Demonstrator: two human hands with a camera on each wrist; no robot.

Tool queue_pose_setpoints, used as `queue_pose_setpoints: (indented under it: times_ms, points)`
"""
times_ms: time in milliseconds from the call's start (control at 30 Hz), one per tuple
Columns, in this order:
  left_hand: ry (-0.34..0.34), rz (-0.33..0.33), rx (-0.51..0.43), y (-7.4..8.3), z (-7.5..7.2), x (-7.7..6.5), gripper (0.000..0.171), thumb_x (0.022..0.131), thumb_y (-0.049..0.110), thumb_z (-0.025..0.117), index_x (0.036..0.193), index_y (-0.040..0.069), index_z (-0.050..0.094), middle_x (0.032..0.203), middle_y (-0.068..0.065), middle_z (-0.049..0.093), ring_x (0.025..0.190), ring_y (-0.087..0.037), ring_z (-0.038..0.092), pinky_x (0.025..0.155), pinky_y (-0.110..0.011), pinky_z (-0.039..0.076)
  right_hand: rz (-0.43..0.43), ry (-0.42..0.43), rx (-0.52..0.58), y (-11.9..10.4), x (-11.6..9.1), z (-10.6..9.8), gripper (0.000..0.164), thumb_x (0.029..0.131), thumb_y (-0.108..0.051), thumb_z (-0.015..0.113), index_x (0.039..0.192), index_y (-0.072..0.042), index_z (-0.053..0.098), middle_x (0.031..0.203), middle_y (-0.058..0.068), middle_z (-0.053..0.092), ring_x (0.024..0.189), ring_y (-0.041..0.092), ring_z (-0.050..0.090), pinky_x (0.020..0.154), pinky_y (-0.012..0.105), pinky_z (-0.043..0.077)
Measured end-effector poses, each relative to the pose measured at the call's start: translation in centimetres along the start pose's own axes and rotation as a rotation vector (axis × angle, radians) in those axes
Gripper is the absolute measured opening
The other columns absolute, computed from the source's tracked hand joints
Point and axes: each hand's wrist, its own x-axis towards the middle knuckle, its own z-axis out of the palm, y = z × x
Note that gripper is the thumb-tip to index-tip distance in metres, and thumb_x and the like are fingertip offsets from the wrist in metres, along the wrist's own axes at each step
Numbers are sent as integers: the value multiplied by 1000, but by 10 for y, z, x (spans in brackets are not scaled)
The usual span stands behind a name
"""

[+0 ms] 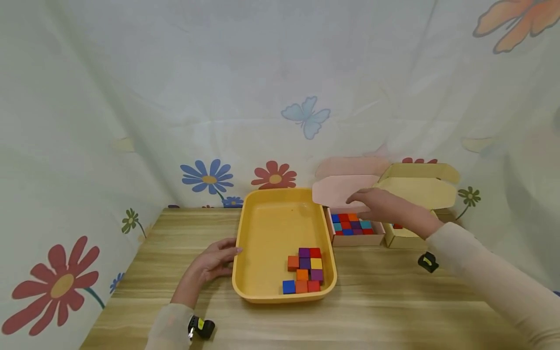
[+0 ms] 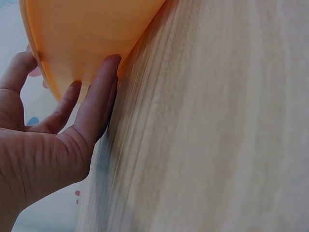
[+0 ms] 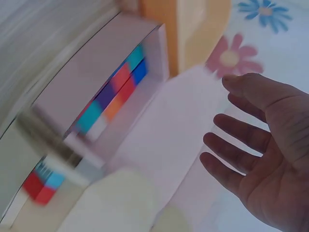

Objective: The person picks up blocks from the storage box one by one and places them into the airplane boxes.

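Note:
My left hand (image 1: 214, 260) is at the left side of a yellow tray (image 1: 262, 228). In the left wrist view its fingers are fairly straight, with fingertips at the rim and outer wall. Several coloured cubes (image 1: 304, 263) lie flat toward the tray's lower right corner. My right hand (image 1: 380, 204) hovers over a pink box (image 1: 358, 240), in front of its raised lid (image 1: 334, 189). In the right wrist view the right hand's fingers (image 3: 236, 130) are spread and hold nothing. Rows of coloured cubes (image 1: 350, 224) fill the pink box.
Right of the pink box stands a pale yellow box (image 1: 404, 241) with its lid (image 1: 420, 189) up and some cubes (image 3: 43, 186) inside, partly hidden by my right arm. The wooden table (image 1: 393, 301) backs onto a printed curtain (image 1: 218, 97).

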Motion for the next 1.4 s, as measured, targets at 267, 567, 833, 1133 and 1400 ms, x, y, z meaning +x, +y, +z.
queue_pose_setpoints:
  times_ms: [267,567,833,1133,1400]
  points:
    - [-2,1,-5,0,1,1,65,100,21,66,155,6,34,141,-23,55,113,-29,65,90,-53,58,-146,-13,-27,-48,22,7,43,92,-17,77,132,-9,65,136,14,63,125,36,58,102,47,52]
    - [-7,2,-5,1,0,3,66,100,21,66,155,6,34,142,-24,54,114,-29,64,90,-53,58,-230,-128,-18,-96,37,19,50,93,-24,77,140,-21,62,140,1,62,132,24,55,104,37,52]
    - [-18,3,0,0,0,1,65,101,21,64,155,5,32,142,-25,53,113,-29,65,91,-53,57,-363,-272,-7,-127,62,41,49,95,-23,74,142,-19,60,143,1,60,136,21,52,111,35,45]
    - [-22,4,-14,0,0,-2,69,100,23,66,156,4,30,143,-25,53,113,-29,65,91,-53,57,-424,-459,-174,-144,87,78,55,93,-8,75,144,-20,59,146,-4,56,135,14,51,111,27,43]
    - [-2,6,-15,-1,1,0,67,100,21,66,155,5,32,140,-24,55,111,-29,65,90,-53,58,-394,-539,-308,-138,98,98,59,89,0,76,139,-28,63,145,-8,57,131,12,53,112,28,42]
